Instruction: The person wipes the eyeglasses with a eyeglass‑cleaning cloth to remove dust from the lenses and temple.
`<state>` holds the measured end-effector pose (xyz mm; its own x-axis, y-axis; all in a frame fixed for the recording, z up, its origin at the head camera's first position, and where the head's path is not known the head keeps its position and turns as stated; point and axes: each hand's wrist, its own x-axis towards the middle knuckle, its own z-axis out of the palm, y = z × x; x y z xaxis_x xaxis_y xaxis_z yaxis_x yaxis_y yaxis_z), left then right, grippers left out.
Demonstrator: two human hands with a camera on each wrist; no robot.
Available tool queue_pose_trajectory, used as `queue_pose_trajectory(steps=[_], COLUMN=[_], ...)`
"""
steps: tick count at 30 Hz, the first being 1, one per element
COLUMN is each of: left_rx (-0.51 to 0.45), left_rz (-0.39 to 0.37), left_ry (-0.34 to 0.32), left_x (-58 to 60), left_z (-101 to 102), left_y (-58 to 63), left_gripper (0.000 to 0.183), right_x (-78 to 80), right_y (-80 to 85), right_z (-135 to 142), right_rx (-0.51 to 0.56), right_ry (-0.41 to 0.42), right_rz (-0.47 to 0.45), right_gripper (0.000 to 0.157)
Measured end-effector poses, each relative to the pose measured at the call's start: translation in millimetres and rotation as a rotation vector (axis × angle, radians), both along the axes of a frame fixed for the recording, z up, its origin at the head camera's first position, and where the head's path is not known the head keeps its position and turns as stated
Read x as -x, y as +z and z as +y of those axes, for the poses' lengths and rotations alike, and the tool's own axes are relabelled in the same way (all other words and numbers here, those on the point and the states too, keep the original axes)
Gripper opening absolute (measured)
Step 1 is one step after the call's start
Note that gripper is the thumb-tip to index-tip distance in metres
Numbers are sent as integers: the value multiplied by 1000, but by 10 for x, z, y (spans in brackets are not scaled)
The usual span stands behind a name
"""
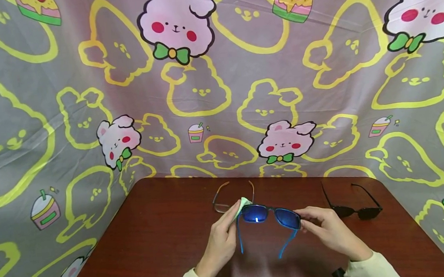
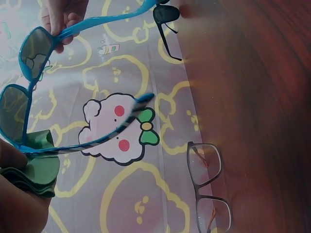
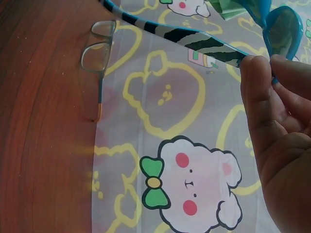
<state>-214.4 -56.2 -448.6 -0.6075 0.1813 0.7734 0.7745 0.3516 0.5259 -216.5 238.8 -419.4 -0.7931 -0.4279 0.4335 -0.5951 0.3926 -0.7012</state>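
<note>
Both hands hold up a pair of blue-framed sunglasses (image 1: 287, 219) above the table, its temples unfolded and pointing toward the person. My left hand (image 1: 222, 237) pinches the left end of the frame through a folded green cloth (image 2: 41, 167). At the opposite end, my right hand (image 1: 326, 228) grips the corner near the hinge between thumb and fingers. Dark zebra-like stripes run along one face of the temple (image 3: 194, 41) in the right wrist view. The lenses look deep blue from the head and grey-green from the left wrist.
Clear eyeglasses (image 2: 197, 187) with orange-tipped temples lie behind the left hand. Black sunglasses (image 1: 368, 212) rest at the right, beyond the right hand. A dark red-brown wooden table (image 1: 137, 251) lies below, and a cartoon-print curtain (image 1: 213, 126) surrounds its back and sides.
</note>
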Motion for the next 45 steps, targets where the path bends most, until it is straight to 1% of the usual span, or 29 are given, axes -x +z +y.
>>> queue_pose_trajectory(steps=[4,6,9,14,19,32,42,45], left_rx=[27,66,145,246,303,400,459,477], left_rz=[51,94,181,297,368,436,437,446], left_ry=[12,24,54,87,103,88,62,64], left_x=[-2,1,13,19,2,-46,-71,-76], left_z=[-18,-32,-52,-66,-45,17,47,59], left_y=[-32,-47,-58,-34,11,91,125,132], left_gripper=[51,50,48,37,44,47,59,58], right_x=[9,15,24,33,34,33,13,12], right_y=[-2,-5,-10,-14,-12,-20,-17,-19], right_z=[6,15,26,23,18,8,-16,-24], right_rx=[-39,-54,-60,-55,-42,-26,-21,-16], right_ry=[-4,-4,-2,2,0,-3,-22,-21], right_rz=[12,22,28,36,43,74,95,106], right_gripper=[19,19,19,19,19,22,23,24])
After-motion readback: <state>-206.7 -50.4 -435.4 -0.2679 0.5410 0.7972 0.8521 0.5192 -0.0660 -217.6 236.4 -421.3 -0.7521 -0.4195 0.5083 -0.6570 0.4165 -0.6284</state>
